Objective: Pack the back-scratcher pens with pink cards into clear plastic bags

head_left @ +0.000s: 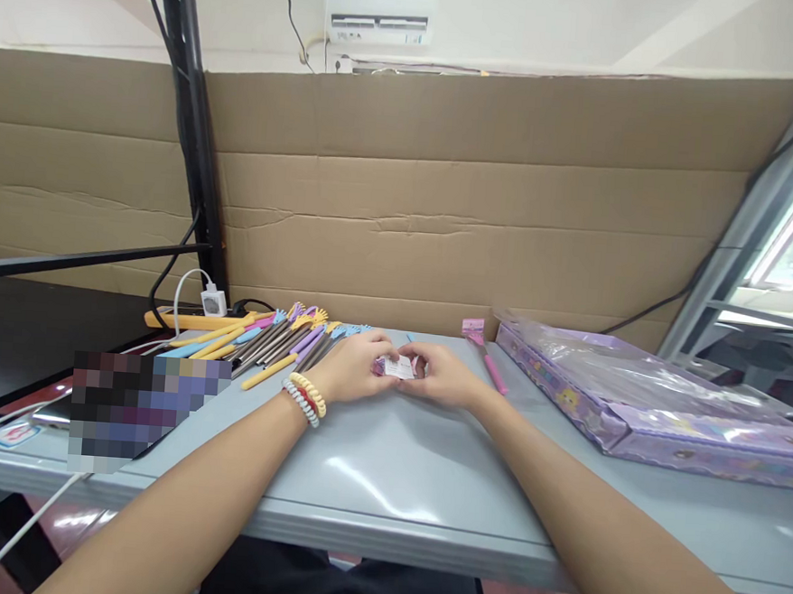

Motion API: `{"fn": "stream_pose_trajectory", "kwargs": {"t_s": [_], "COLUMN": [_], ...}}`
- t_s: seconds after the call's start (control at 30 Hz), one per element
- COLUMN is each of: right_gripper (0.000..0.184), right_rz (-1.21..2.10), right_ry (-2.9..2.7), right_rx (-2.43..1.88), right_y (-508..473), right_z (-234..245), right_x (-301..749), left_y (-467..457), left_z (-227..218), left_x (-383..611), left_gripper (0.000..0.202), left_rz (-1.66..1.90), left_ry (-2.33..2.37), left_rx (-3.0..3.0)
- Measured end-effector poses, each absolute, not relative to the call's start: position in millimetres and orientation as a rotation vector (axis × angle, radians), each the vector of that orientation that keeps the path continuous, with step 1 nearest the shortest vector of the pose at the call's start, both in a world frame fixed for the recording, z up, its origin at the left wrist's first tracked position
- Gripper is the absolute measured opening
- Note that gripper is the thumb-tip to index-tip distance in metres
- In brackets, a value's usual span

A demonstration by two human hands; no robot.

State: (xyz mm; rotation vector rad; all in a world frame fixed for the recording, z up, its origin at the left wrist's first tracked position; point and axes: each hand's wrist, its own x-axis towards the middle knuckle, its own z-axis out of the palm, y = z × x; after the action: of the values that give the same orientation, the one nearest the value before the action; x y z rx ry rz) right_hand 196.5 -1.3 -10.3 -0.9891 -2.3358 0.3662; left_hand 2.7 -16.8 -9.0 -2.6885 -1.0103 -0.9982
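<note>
Over the middle of the grey table, my left hand (362, 367) and my right hand (442, 374) meet at a small white and pink card (398, 367). The fingers of both hands are closed on its two ends. Printing on the card is too small to read. Part of it is hidden behind my fingers. To the left lies a pile of back scratchers (285, 339) with coloured hand-shaped heads and metal rods. A pink back scratcher (491, 362) lies apart, right of my right hand, with a pink card (474, 328) at its head.
A purple printed box (698, 449) with clear plastic film (649, 373) over it occupies the right side. At left are a blurred-out item (144, 415), white cables and a charger (213, 300). Cardboard (444, 201) stands behind the table (389, 487).
</note>
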Motion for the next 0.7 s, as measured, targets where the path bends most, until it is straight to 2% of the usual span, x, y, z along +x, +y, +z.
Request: {"fn": "stream_pose_trajectory", "kwargs": {"t_s": [0.7], "right_gripper": [0.036], "right_rz": [0.294], "right_ry": [-2.342], "right_rx": [-0.966], "right_y": [1.3], "right_z": [-11.4], "right_x": [194.9], "left_y": [-15.6], "left_z": [-8.6], "left_x": [2.4], "left_gripper": [0.022], "left_rz": [-0.975], "left_ry": [-1.012], "left_rx": [-2.723]}}
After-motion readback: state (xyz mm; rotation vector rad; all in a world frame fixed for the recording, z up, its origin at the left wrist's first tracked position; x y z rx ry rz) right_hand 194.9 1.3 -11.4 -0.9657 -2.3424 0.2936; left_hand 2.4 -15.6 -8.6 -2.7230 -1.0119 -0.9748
